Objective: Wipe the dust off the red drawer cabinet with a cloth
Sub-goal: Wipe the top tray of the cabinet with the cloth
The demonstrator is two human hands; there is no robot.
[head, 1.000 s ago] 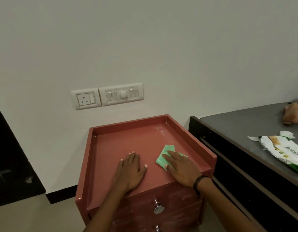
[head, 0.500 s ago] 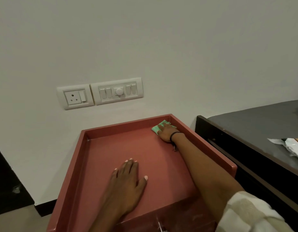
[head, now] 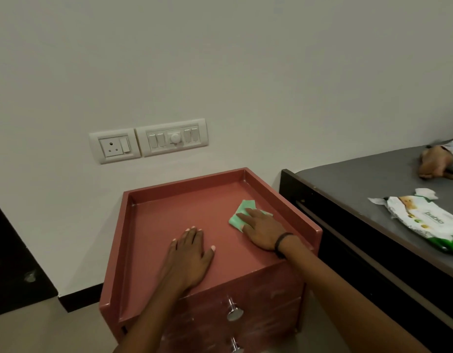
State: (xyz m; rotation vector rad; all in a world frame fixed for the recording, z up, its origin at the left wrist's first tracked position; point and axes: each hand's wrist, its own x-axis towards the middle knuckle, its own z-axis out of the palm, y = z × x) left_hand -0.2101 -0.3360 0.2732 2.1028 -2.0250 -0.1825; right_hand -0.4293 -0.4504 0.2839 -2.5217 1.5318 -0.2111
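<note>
The red drawer cabinet (head: 154,220) stands against the wall, its top ringed by a raised rim on three sides. A folded green cloth (head: 242,212) lies on the right part of the top. My right hand (head: 262,231) presses flat on the cloth, fingers spread over it, a black band on the wrist. My left hand (head: 188,258) rests flat and empty near the front middle of the top. Metal knobs (head: 234,313) show on the dusty drawer fronts below.
A dark bed frame with a grey surface (head: 352,184) stands close on the right, holding a white wipes pack (head: 424,220) and another person's hand (head: 434,161). A socket and switch panel (head: 149,140) sit on the wall. A dark object (head: 13,263) stands at the left.
My right hand has drawn the cloth back from the far right corner toward the front right of the top. My left hand has stayed in place. The view has pulled back.
</note>
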